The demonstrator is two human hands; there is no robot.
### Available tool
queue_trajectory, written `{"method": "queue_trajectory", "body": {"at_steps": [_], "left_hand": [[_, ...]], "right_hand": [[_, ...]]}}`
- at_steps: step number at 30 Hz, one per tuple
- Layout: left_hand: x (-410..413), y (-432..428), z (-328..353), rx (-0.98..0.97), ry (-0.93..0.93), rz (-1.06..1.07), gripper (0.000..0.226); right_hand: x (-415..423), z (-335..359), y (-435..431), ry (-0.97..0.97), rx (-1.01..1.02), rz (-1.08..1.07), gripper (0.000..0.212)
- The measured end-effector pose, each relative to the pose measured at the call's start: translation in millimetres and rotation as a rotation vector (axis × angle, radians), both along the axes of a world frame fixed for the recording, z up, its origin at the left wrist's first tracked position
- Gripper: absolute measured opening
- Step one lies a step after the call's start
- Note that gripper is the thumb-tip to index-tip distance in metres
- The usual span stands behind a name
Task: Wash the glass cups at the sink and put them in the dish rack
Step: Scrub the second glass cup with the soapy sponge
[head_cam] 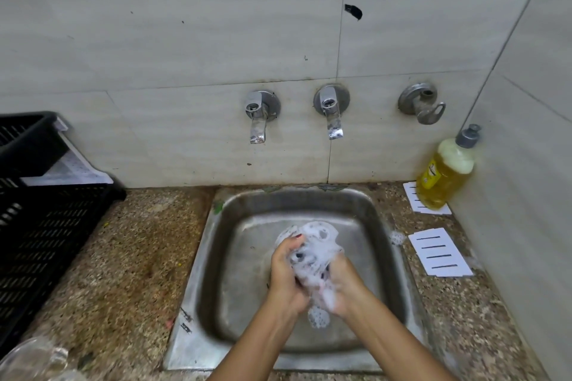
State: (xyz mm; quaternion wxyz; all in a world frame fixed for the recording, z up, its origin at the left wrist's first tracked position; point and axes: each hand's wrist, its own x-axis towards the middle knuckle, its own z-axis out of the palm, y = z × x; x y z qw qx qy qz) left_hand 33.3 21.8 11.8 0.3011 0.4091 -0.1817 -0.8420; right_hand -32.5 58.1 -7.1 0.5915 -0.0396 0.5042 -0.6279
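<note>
Left fingers (pixel 293 244) curled over a foamy cup (pixel 312 244), grasping it; one red-painted nail shows on top. Left hand (pixel 286 272) holds the cup's left side. Right hand (pixel 342 284) pressed against its right side, fingers buried in suds; cannot tell whether they are clenched or loose. Cup blurred, mostly hidden by foam, held low over the middle of the sink (pixel 201 257), clear of the floor. A foam blob hangs under the hands.

Two taps (pixel 258 120) on the tiled wall behind the sink, a third fitting (pixel 421 103) to their right. Yellow soap bottle (pixel 445 172) in the right corner of the bench (pixel 133 257), with a white slotted card (pixel 439 252) nearer. Black rack (pixel 46 226) at the left edge. Blurred clear glassware (pixel 34 359) at bottom left.
</note>
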Motion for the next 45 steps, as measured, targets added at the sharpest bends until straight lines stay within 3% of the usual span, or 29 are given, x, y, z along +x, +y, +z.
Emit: {"method": "queue_trajectory", "body": {"at_steps": [2,3,5,7,9,11,13,15,17,18,20,22,23,26,29,31,33,36,38,40,42,45], "left_hand": [[5.2,-6.9,2.7,0.009,-0.007,-0.138,0.030],[7.0,-11.7,4.3,0.021,-0.011,-0.175,0.030],[9.2,-18.2,10.3,0.028,-0.017,-0.178,0.030],[9.1,-18.9,15.1,0.010,-0.001,-0.147,0.037],[8.0,-15.6,18.4,-0.006,0.025,-0.107,0.037],[5.9,-11.1,20.1,-0.005,0.039,-0.080,0.036],[4.5,-8.1,21.8,-0.031,0.062,-0.051,0.028],[3.9,-4.2,22.4,-0.119,0.069,-0.003,0.017],[4.2,-2.4,17.2,-0.132,0.054,0.007,0.027],[4.5,-0.8,16.7,-0.118,0.045,0.008,0.032],[5.7,0.9,12.9,-0.112,0.042,0.016,0.031],[4.7,1.6,14.3,-0.153,0.066,0.002,0.017],[4.0,2.3,15.5,-0.182,0.089,-0.011,0.012],[3.9,1.8,15.7,-0.171,0.143,-0.037,0.014],[3.5,1.0,16.3,-0.122,0.132,-0.088,0.015],[3.5,-1.0,17.0,-0.064,0.127,-0.096,0.024],[4.7,-4.2,17.1,0.025,0.146,-0.042,0.031],[4.2,-8.4,21.5,0.114,0.211,-0.066,0.036],[4.5,-10.0,19.8,0.129,0.155,-0.128,0.034],[8.0,-9.2,19.9,0.116,0.114,-0.183,0.048],[13.1,-9.2,17.7,0.064,0.115,-0.233,0.068],[21.7,-11.1,12.3,-0.041,0.174,-0.347,0.066]], "right_hand": [[3.7,3.1,5.9,0.027,-0.067,-0.020,0.030],[2.4,0.0,9.6,0.212,-0.079,-0.011,0.025],[-0.3,-3.2,18.4,0.854,-0.173,0.075,0.014],[-5.2,-12.1,21.4,1.408,-0.317,0.247,0.026],[-11.5,-13.7,22.4,1.793,-0.419,0.309,0.030],[-14.0,-8.3,18.5,1.973,-0.503,0.250,0.026],[-8.5,1.1,15.0,1.935,-0.579,0.165,0.023],[2.0,6.3,17.1,1.730,-0.588,0.093,0.023],[14.5,8.1,22.6,1.475,-0.405,0.075,0.020],[19.7,10.8,24.1,1.289,-0.253,0.090,0.018],[23.0,17.1,20.6,0.570,-0.047,0.013,0.025],[19.8,23.0,14.8,-0.127,-0.141,-0.147,0.033],[18.5,26.3,12.6,-0.281,-0.188,-0.183,0.033],[19.9,39.1,10.0,-0.438,-0.302,-0.193,0.019],[12.3,39.4,13.2,-0.411,-0.263,-0.152,0.025],[1.0,31.3,16.6,-0.192,-0.176,-0.159,0.036],[-13.2,28.6,21.9,0.363,-0.099,-0.066,0.049],[-23.4,39.1,27.2,1.287,-0.063,0.398,0.027],[-25.5,39.1,27.5,1.588,-0.016,0.679,0.018],[-25.3,33.8,27.7,1.629,-0.040,0.737,0.033],[-25.8,29.1,29.1,1.526,-0.144,0.625,0.042],[-16.4,32.8,35.8,1.450,-0.244,0.570,0.041]]}}
